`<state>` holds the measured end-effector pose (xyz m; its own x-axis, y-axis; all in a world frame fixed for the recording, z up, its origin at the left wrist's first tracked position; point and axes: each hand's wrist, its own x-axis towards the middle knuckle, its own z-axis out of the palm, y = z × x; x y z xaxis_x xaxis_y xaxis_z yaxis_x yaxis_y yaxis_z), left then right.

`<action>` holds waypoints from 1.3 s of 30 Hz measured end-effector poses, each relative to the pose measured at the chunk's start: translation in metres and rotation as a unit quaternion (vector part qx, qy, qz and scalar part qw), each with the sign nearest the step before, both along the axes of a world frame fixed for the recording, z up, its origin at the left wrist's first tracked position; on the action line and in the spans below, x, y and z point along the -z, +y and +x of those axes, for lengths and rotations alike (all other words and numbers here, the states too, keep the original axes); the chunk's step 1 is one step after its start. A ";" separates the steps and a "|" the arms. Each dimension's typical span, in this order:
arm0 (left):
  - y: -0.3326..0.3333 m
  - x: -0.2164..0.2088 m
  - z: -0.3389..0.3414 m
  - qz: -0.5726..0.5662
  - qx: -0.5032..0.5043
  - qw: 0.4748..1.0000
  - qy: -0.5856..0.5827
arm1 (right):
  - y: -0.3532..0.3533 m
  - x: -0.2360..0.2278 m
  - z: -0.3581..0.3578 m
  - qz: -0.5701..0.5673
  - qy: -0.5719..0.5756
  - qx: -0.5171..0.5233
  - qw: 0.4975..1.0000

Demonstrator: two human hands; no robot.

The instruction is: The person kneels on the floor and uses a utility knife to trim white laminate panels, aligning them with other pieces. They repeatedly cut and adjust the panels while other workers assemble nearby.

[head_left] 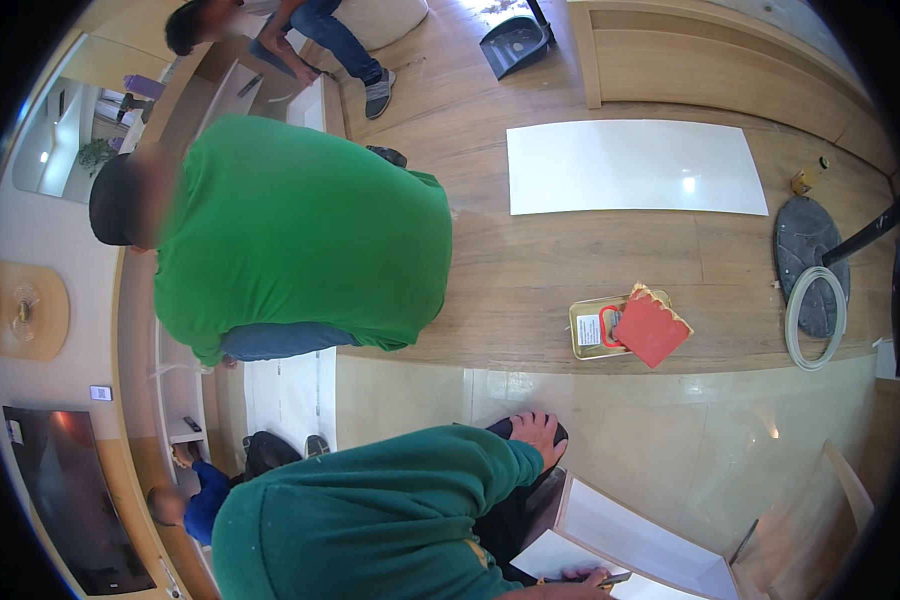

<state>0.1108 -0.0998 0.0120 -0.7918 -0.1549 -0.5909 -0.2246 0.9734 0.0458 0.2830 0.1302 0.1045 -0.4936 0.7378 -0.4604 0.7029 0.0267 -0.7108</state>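
Observation:
A dark green sleeve covers my left arm. My left hand (538, 438) rests with fingers apart on my dark-trousered knee. At the lower edge my right hand (582, 580) is closed round a small tool (616, 579) with a narrow dark tip; its kind is unclear and the fingers hide most of it. Beside that hand lies a white drawer-like box (645, 535) with pale wooden edges, open side up. A white board piece (560, 556) crosses its near part. The right hand is over or against these white parts; whether it touches them cannot be made out.
A bright-green-shirted person (310, 230) bends at left; others work near the wall cabinet. On the wooden floor lie a white panel (635, 168), a gold tray (592, 348) under a red jagged-edged piece (654, 328), and a pale hose coil (794, 320). A dustpan (516, 47) stands far off.

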 end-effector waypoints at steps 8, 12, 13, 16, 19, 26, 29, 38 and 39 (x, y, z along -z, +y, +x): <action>-0.005 0.002 -0.007 0.006 0.002 1.000 -0.003 | -0.007 -0.003 -0.011 -0.009 -0.009 0.013 1.000; -0.007 -0.004 -0.013 0.002 0.004 1.000 -0.017 | -0.007 -0.006 -0.014 -0.020 -0.017 0.016 1.000; -0.005 -0.004 -0.011 0.007 0.002 1.000 -0.021 | -0.006 -0.008 -0.014 -0.020 -0.019 0.014 1.000; -0.007 0.007 -0.007 -0.007 0.012 1.000 0.027 | -0.007 -0.009 -0.016 -0.018 -0.018 0.014 1.000; -0.008 0.004 -0.010 0.004 0.009 1.000 0.027 | -0.008 -0.010 -0.016 -0.015 -0.017 0.018 1.000; -0.007 0.004 -0.007 0.009 0.002 1.000 0.013 | -0.012 -0.013 -0.022 -0.034 -0.023 0.028 0.999; -0.007 0.006 -0.007 0.008 0.002 1.000 0.017 | -0.015 -0.014 -0.023 -0.038 -0.028 0.029 0.998; -0.007 0.005 -0.006 0.018 -0.003 1.000 0.021 | -0.016 -0.019 -0.030 -0.056 -0.040 0.032 0.997; -0.007 0.005 -0.006 0.019 -0.003 1.000 0.019 | -0.017 -0.020 -0.031 -0.059 -0.041 0.034 0.997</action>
